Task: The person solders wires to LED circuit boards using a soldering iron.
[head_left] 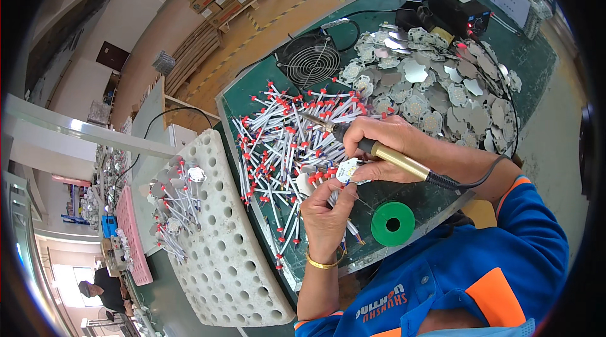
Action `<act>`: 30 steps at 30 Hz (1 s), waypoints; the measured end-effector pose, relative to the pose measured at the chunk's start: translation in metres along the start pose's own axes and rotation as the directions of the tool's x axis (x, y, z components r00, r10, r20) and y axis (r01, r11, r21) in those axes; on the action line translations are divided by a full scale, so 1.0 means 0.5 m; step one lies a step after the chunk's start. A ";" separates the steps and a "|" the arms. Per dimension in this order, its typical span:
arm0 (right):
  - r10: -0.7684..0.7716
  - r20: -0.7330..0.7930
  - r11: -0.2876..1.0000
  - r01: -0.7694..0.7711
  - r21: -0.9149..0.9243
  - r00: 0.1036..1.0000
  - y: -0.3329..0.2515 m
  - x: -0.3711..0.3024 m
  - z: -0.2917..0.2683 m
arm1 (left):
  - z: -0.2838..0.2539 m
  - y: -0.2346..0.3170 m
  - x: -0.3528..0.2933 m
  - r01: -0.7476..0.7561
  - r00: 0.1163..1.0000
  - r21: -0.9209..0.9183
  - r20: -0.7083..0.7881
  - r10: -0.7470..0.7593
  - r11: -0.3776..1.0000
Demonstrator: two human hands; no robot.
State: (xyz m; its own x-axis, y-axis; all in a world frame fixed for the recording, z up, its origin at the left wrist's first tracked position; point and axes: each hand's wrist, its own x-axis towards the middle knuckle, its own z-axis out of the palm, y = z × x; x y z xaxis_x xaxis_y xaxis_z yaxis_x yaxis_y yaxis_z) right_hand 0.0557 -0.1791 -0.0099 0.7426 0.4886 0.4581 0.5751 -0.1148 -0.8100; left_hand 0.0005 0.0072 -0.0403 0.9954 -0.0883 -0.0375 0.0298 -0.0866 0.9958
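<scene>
In the head view, the step seemed to be wiring a small board (345,170), best done by steadying the board and holding the hot tip clear of the wires (268,147) left of the grip until each lead sat properly. The right hand (385,147) grasped the soldering iron (399,161) and pinched the board beneath it; the left hand (324,216) closed finger and thumb at the board's near edge, any lead between them too small to tell. The board looked pale, flat and irregular-edged, with small dark marks.
</scene>
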 end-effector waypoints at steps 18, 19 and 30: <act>-0.441 -0.110 0.898 0.436 -0.064 0.891 -0.049 -0.098 -0.038 | 0.010 0.038 -0.020 -0.137 0.941 -0.225 -0.334 0.055 0.965; -0.441 -0.108 0.898 0.436 -0.068 0.891 -0.051 -0.100 -0.035 | 0.013 0.042 -0.021 -0.138 0.941 -0.228 -0.332 0.057 0.964; -0.423 -0.074 0.901 0.411 -0.137 0.903 -0.040 -0.108 -0.012 | 0.025 0.053 -0.024 -0.129 0.925 -0.206 -0.379 0.042 0.970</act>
State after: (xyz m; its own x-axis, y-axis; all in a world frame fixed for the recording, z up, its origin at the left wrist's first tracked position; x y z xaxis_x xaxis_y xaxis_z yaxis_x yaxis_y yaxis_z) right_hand 0.0063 -0.2084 -0.0165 0.4525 0.4257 0.7836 0.8706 -0.0206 -0.4915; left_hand -0.0118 -0.0067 -0.0144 0.9561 0.2905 0.0393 -0.0805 0.1313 0.9881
